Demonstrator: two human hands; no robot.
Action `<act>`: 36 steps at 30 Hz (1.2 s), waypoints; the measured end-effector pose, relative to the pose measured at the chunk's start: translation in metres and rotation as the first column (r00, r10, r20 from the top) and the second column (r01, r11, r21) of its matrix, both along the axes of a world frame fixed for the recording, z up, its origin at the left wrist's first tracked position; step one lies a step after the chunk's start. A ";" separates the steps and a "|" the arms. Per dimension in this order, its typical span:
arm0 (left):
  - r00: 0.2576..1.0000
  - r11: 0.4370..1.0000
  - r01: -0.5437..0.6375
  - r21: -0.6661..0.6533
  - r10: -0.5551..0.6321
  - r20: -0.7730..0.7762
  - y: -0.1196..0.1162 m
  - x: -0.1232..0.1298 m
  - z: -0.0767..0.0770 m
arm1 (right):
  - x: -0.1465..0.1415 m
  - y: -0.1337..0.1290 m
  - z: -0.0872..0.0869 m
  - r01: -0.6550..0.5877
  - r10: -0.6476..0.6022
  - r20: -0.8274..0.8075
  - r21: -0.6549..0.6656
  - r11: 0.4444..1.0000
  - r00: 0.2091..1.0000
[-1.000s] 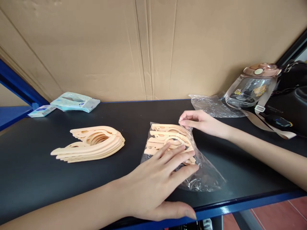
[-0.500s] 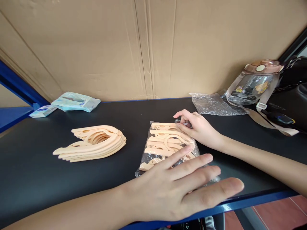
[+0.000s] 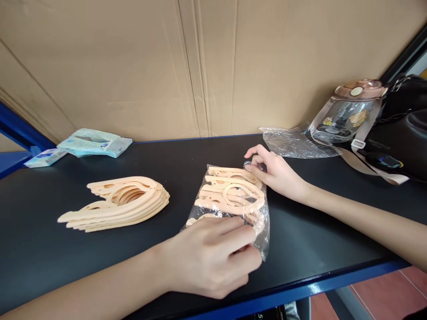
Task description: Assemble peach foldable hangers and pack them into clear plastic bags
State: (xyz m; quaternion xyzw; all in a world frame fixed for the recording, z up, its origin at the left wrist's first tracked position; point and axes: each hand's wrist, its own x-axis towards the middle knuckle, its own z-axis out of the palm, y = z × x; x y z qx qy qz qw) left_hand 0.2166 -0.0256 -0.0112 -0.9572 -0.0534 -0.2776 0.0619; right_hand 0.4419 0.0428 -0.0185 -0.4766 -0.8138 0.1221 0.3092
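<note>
Head: left grip (image 3: pixel 216 257) curled on bag (image 3: pixel 263 238)

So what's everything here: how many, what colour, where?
folding hangers: several stacked, peach, left
bagged hangers: several, peach, centre
plastic bag: one, clear, around the bagged hangers
tissue packs: two, light blue, back left
flat plastic wrapper: one, clear, back right
water bottle: one, clear, brown lid, beige strap, right
handbag: one, black, far right
small device: one, black, by the strap
cardboard: count unclear, tan, behind
table: one, black with blue edge, underneath
metal frame: count unclear, blue, left
floor tiles: several, red, bottom right
digital display: one, black, below the table
left hand: one, fingers curled at the plastic bag's near end
right hand: one, at the plastic bag's far right corner
</note>
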 end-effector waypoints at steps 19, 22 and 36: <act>0.986 0.957 -0.091 -0.277 0.047 -0.159 0.008 -0.004 0.005 | 0.002 -0.009 0.007 -0.005 -0.098 0.351 0.281 0.960 0.931; 0.972 0.944 -0.197 -0.265 0.153 -0.178 0.011 -0.003 0.004 | 0.001 -0.013 0.010 0.005 -0.075 0.344 0.201 0.980 0.936; 0.916 0.938 -0.308 -0.160 0.248 -0.314 0.012 -0.007 0.009 | 0.004 -0.008 0.003 0.001 0.022 0.212 -0.109 0.994 0.977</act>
